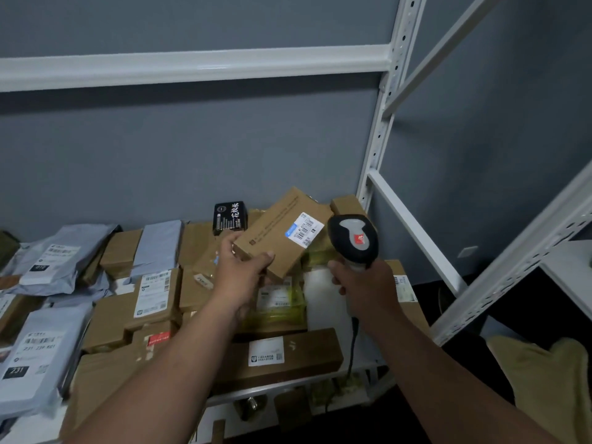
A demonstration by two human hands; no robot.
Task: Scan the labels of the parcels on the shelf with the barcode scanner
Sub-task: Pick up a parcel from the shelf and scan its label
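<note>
Left hand (242,267) is gripping a flat cardboard parcel (282,232) by its near left corner, thumb curled over the top face and fingers hidden beneath, tilting it up above the pile at the right end of the shelf (362,363). Right hand (362,290) is wrapping round the handle of a black and grey barcode scanner (352,238), whose head is sitting just beside the parcel's right edge and facing away from the camera. A white shipping label (304,230) with barcodes is lying on the raised end of the parcel's top face, close to the scanner head.

Judging by the one-handed corner hold, the parcel is probably light, and its straight edges suggest stiff board that is not sagging. Plain cardboard should be offering fair friction, so a pinch across the corner looks adequate, with the thumb staying clear of the label. A hold nearer the middle of the long edge would likely be steadier if the contents are shifting.

Around it, other brown cartons, one bearing a long white label (153,293), are crowding the shelf's middle, while grey poly mailers (48,261) are piling toward its left end; those soft bags will probably be needing flattening for a clean read. A small black box (230,217) is standing against the back wall. The scanner's cable (352,341) is trailing down over the shelf's front edge.
</note>
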